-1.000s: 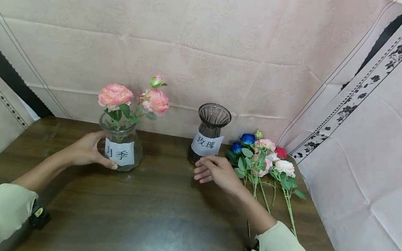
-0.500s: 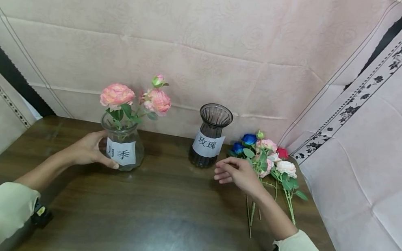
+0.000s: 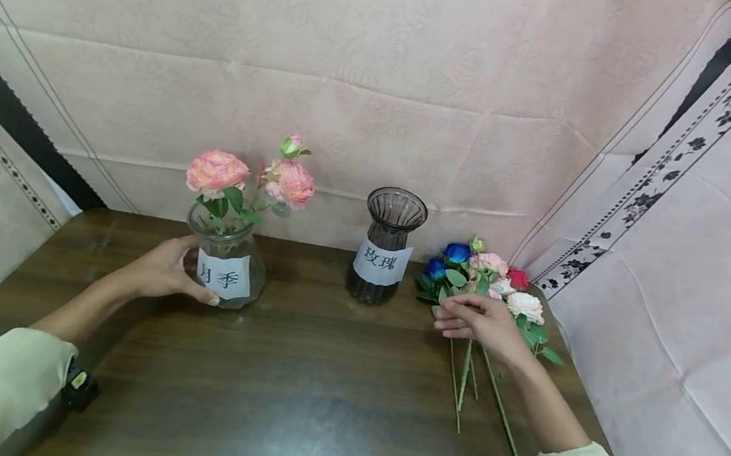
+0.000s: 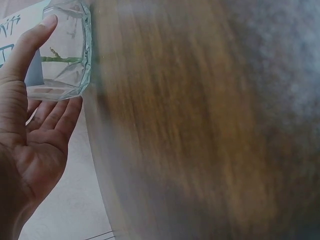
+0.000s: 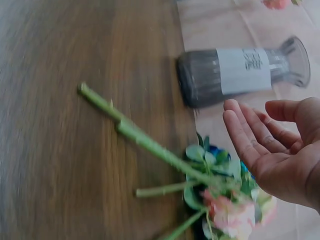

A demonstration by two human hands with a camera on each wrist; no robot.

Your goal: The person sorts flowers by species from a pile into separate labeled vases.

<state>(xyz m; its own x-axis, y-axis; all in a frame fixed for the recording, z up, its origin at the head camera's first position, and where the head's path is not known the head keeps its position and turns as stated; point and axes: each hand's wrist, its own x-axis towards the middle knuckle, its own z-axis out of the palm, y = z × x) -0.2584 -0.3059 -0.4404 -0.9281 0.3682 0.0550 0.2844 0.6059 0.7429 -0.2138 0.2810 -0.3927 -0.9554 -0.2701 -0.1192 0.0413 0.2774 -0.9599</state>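
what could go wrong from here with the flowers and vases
Loose flowers overlap in a pile by the right grip, so lifting one stem might drag others along.

Pink blooms spread beyond the rim of the clear vase; a sudden pull by the left grip around it could tip it.

The dark vase stands near the pile, so a careless sweep might knock it.

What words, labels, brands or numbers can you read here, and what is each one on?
"月季": white label on the clear vase, its first character partly round the curve.
"玫瑰": second label on the dark vase.
Yellow patches on the black wrist devices: too small to tell whether they carry text.
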